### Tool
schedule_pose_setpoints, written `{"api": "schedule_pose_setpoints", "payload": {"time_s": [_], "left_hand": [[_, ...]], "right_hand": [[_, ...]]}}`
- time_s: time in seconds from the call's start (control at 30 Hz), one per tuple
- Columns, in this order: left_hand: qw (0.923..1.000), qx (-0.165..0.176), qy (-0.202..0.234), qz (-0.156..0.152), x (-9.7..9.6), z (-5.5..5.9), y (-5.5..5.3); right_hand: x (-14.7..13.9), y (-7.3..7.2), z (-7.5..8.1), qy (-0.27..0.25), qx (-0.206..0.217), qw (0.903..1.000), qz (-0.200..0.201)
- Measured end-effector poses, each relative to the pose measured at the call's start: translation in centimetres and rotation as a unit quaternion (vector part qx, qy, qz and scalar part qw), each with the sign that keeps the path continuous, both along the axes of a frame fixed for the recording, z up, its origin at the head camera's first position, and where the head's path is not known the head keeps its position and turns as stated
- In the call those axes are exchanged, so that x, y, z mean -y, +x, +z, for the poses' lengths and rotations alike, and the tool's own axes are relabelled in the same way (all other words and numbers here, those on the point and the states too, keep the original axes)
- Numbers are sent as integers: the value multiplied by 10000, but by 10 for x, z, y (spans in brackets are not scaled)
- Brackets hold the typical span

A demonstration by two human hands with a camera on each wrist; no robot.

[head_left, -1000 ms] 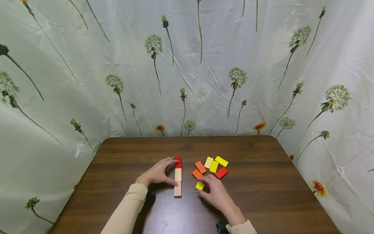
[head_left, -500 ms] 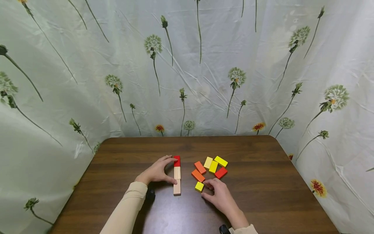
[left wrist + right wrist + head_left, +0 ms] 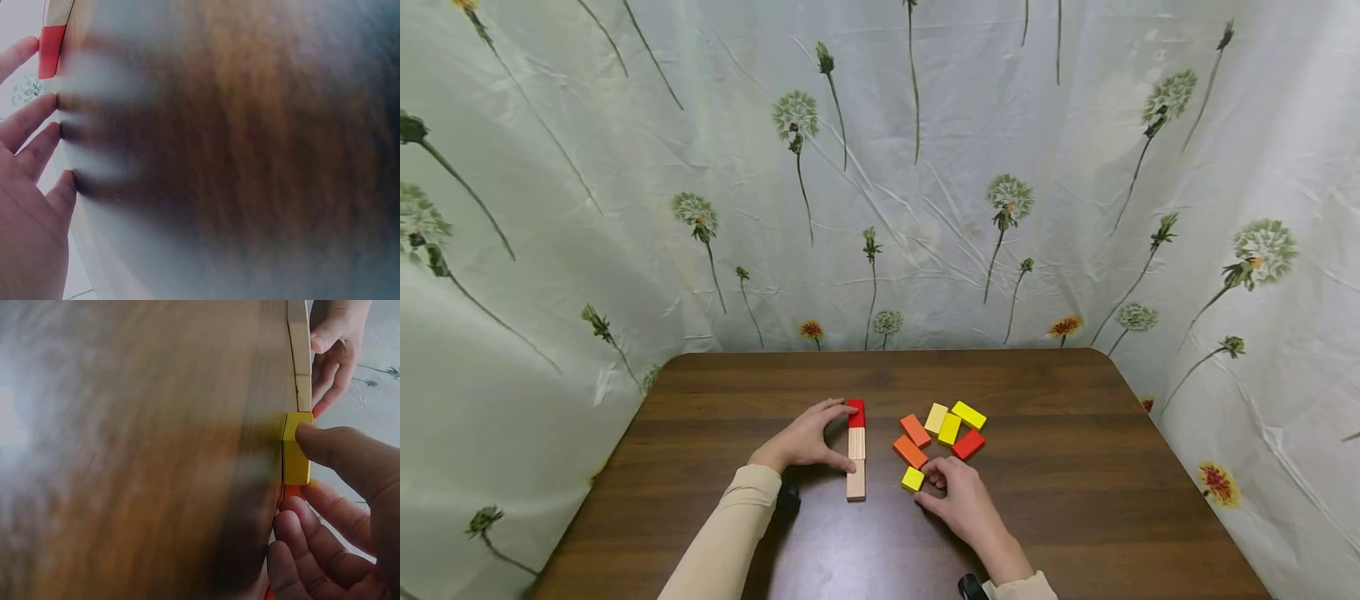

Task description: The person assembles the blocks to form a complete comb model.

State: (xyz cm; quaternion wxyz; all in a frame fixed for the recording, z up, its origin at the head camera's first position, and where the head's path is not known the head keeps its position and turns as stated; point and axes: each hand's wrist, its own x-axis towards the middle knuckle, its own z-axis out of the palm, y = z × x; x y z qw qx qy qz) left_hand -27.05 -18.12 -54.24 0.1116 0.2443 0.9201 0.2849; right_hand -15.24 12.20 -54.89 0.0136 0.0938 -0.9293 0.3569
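In the head view three blocks form a straight row: a red block point(image 3: 857, 413) at the far end, a ridged pale wooden block point(image 3: 857, 443) in the middle, a plain wooden block point(image 3: 856, 486) nearest. My left hand point(image 3: 801, 437) spans the row's left side, index fingertip at the red block and thumb at the plain one. The left wrist view shows its other fingers fairly straight, tips at the tabletop. To the right, my right hand point(image 3: 964, 502) pinches a small yellow block point(image 3: 297, 453) between thumb and index finger; its other fingers are curled loosely.
Behind the yellow block lie two orange blocks point(image 3: 911, 451), a cream block point(image 3: 936, 417), two longer yellow blocks point(image 3: 949, 429) and a red block point(image 3: 968, 443). The brown wooden table point(image 3: 715, 400) ends at a flowered curtain point(image 3: 925, 167).
My right hand has shifted slightly right, so more of the small yellow block and the nearer orange block shows. The row has slid slightly away; my left hand stays beside it.
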Motion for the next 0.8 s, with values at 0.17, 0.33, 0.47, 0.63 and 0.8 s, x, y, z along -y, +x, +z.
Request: {"api": "schedule_pose_setpoints", "payload": {"time_s": [0.17, 0.33, 0.47, 0.63, 0.8], "left_hand": [[10000, 8, 9, 33, -1, -1, 0], [10000, -4, 20, 48, 0, -2, 0], [10000, 34, 40, 33, 0, -2, 0], [10000, 36, 46, 10, 0, -1, 0], [10000, 71, 34, 27, 0, 0, 1]], "right_hand": [[2, 0, -1, 6, -121, 9999, -23], [3, 0, 1, -21, 32, 10000, -69], [3, -1, 3, -93, 226, 9997, -56], [2, 0, 3, -199, 227, 9995, 24], [2, 2, 4, -295, 110, 9994, 159]]}}
